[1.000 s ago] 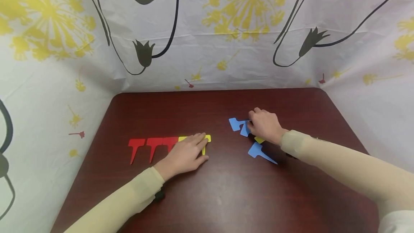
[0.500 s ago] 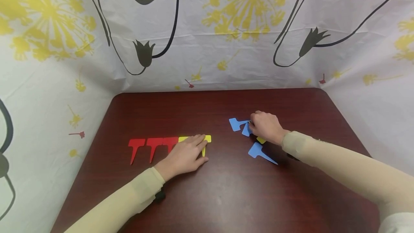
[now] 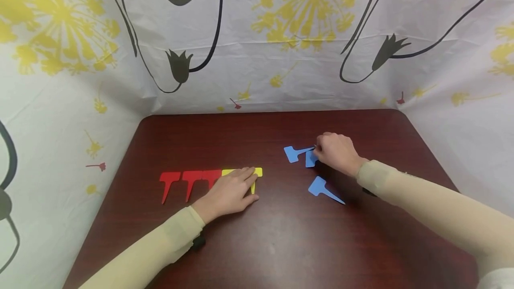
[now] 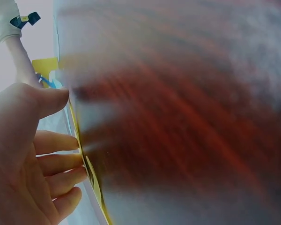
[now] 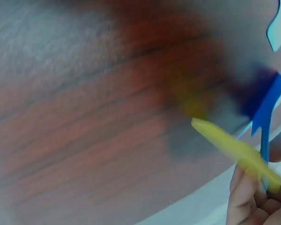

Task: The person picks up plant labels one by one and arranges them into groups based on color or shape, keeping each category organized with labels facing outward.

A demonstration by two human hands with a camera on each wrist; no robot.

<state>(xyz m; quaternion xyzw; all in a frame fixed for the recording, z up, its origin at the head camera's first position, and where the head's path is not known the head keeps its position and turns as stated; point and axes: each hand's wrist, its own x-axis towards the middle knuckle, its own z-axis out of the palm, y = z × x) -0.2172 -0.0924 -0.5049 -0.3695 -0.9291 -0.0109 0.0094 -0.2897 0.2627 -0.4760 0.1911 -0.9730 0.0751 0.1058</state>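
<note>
My left hand (image 3: 230, 191) lies with straight fingers over the yellow T-shaped plant labels (image 3: 258, 172), covering much of them. Left of it, red plant labels (image 3: 169, 177) continue the same row, stems toward me. At the right, my right hand (image 3: 339, 153) pinches a yellow plant label (image 5: 236, 150) between thumb and fingers, as the right wrist view shows. The stem of a blue plant label (image 5: 270, 105) runs into the same pinch. In the head view only the head of that blue label shows, and the yellow one is hidden under the hand.
Beside the right hand lies another blue plant label (image 3: 291, 154), its stem tip reaching the hand. Nearer me is a blue plant label (image 3: 317, 186) by itself. The dark red-brown table (image 3: 273, 244) meets a patterned white cloth (image 3: 241, 75) at the back and sides.
My right hand has shifted slightly right and back. A blue label has turned and slid right with it, and the yellow label's edge has gone from sight. The left hand has stayed still.
</note>
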